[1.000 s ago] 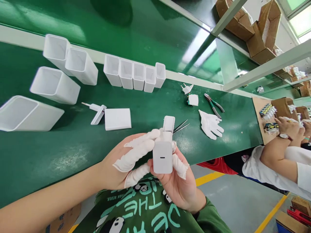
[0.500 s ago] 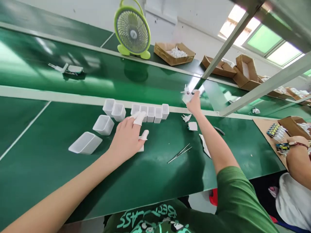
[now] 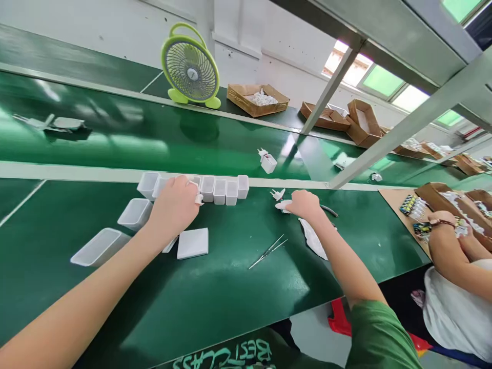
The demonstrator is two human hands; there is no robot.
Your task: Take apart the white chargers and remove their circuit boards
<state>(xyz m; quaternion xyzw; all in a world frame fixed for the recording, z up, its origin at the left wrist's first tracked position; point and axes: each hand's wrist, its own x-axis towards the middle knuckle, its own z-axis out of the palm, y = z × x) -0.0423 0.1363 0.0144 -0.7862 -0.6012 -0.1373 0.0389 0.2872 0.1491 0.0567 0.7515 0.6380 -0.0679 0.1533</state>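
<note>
My left hand (image 3: 175,202), white covers on its fingertips, is closed at the row of small translucent plastic cups (image 3: 220,190). What its fingers hold is hidden behind the hand. Below it lie flat white square pieces (image 3: 192,243). My right hand (image 3: 305,205) is low over the table, its covered fingertips pinched on a small white-and-green part that they mostly hide. Just beyond them is a loose white plug piece (image 3: 277,194). A white plug adapter (image 3: 268,162) rests on the green belt, apart from both hands.
Tweezers (image 3: 268,251) and a white crumpled sheet (image 3: 313,240) lie on the green table. Larger translucent containers (image 3: 100,247) stand at left. A green fan (image 3: 191,72) and cardboard boxes (image 3: 258,100) line the back shelf. A co-worker's arm (image 3: 446,241) is at right, beyond a slanting metal post.
My right hand has let go of the plug adapter on the belt and come back to the table. My left hand has shifted and curled, uncovering the white square pieces. The view has swung right.
</note>
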